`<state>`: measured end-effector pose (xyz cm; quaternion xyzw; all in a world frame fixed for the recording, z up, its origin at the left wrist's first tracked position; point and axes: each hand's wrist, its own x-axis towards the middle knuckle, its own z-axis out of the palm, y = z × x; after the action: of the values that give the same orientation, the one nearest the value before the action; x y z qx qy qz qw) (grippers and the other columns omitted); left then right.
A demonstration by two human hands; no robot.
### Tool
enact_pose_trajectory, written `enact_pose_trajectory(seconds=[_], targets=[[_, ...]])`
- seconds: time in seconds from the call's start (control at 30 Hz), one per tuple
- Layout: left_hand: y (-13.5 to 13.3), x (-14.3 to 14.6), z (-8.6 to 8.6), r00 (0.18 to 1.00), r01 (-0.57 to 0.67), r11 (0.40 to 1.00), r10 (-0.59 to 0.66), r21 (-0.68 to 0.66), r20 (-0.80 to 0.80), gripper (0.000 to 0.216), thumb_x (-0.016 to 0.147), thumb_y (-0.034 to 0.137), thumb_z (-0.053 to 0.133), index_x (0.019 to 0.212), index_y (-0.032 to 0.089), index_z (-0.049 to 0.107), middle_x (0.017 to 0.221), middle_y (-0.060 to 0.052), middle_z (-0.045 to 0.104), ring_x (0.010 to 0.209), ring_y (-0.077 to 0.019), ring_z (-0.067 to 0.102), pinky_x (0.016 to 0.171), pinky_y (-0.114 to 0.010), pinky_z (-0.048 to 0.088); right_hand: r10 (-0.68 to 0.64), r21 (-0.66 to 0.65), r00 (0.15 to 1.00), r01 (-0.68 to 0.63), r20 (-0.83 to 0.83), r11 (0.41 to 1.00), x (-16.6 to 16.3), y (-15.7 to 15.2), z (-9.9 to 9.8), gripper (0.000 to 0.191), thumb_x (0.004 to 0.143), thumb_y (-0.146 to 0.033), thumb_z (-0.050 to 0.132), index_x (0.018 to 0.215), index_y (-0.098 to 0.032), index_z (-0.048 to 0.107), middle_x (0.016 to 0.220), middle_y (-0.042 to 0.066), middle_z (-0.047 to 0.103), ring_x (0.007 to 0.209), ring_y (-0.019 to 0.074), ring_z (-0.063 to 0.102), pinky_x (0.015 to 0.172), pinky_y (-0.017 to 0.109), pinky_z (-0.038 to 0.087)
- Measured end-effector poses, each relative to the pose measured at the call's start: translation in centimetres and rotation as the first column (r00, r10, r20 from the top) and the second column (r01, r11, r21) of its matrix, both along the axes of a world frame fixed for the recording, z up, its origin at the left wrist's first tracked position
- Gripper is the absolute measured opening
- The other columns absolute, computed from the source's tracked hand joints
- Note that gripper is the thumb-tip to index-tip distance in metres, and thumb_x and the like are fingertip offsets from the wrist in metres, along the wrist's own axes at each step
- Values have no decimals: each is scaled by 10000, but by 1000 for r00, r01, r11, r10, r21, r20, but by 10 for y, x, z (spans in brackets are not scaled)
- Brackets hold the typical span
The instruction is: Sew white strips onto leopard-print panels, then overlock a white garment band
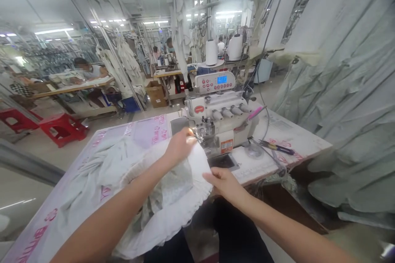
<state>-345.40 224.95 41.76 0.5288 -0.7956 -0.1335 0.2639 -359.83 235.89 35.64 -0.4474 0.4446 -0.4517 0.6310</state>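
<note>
A white gathered garment [177, 185] spreads over the table's left part and hangs over its front edge toward my lap. My left hand [180, 146] is at the presser foot area of the overlock sewing machine [216, 119], its fingers closed on the fabric there. Pinched between thumb and fingers of my right hand [222, 181] is the garment's ruffled edge, just in front of the machine. Between the hands the fabric is stretched fairly flat. My left fingers partly hide the needle area.
Tweezers or snips with a dark handle [276, 146] lie right of the machine. Thread cones [211, 52] stand behind it. Pale fabric [348, 90] hangs along the right. Red stools [63, 128] and a co-worker [92, 70] at another table are to the left.
</note>
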Motion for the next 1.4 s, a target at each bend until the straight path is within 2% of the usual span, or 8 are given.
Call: enact_pose_trajectory(seconds=[0.23, 0.5, 0.77, 1.13, 1.23, 1.33, 1.4], targets=[[-24, -9, 2, 994, -96, 995, 95, -14, -50, 145, 696, 174, 491, 841, 175, 485, 808, -45, 603, 740, -203, 572, 651, -303, 425, -10, 7, 1000, 10, 7, 1000, -6, -22, 7, 518, 583, -572, 653, 511, -201, 299, 409, -112, 221, 350, 29, 200, 356, 196, 125], [-46, -14, 4, 996, -27, 999, 23, -44, -82, 224, 691, 175, 498, 908, 159, 554, 891, -69, 631, 860, -219, 582, 741, -309, 456, -76, 9, 997, 77, -17, 997, -4, -39, 13, 456, 606, -540, 640, 497, -200, 357, 369, -102, 292, 329, 43, 238, 345, 203, 144], [-50, -16, 5, 994, 48, 997, -53, -54, -94, 237, 701, 200, 488, 904, 150, 599, 935, -74, 646, 890, -233, 580, 774, -317, 459, -133, -6, 986, 133, -97, 991, -3, -41, 10, 426, 655, -510, 635, 463, -196, 420, 385, -36, 483, 309, 69, 343, 332, 213, 207], [-53, -15, 2, 995, 34, 996, -42, -81, -95, 262, 677, 161, 484, 919, 129, 580, 915, -78, 646, 854, -217, 582, 756, -301, 453, -192, -45, 972, 188, -137, 981, -1, -35, 16, 403, 686, -466, 619, 472, -198, 407, 369, -37, 506, 289, 72, 354, 320, 203, 248], [-57, -17, 5, 995, 28, 996, -36, -85, -93, 268, 690, 142, 469, 941, 125, 562, 913, -79, 640, 828, -205, 581, 737, -296, 454, -217, -72, 966, 208, -140, 975, -1, -37, 18, 401, 699, -459, 609, 471, -197, 410, 368, -40, 505, 286, 69, 341, 321, 205, 244], [-41, -15, 12, 995, -10, 993, -2, -121, -97, 279, 704, 116, 458, 973, 127, 533, 983, -96, 605, 913, -213, 552, 792, -314, 437, -244, -96, 961, 233, -133, 968, 0, -39, 18, 396, 709, -458, 593, 465, -192, 430, 375, -35, 511, 285, 65, 331, 324, 206, 244], [-9, -8, 12, 992, -90, 973, 67, -212, -111, 230, 743, 150, 464, 968, 131, 509, 1026, -115, 561, 1001, -230, 502, 858, -346, 404, -254, -107, 960, 242, -120, 964, 0, -40, 17, 398, 710, -463, 586, 459, -189, 443, 377, -29, 514, 290, 64, 331, 327, 206, 244]])
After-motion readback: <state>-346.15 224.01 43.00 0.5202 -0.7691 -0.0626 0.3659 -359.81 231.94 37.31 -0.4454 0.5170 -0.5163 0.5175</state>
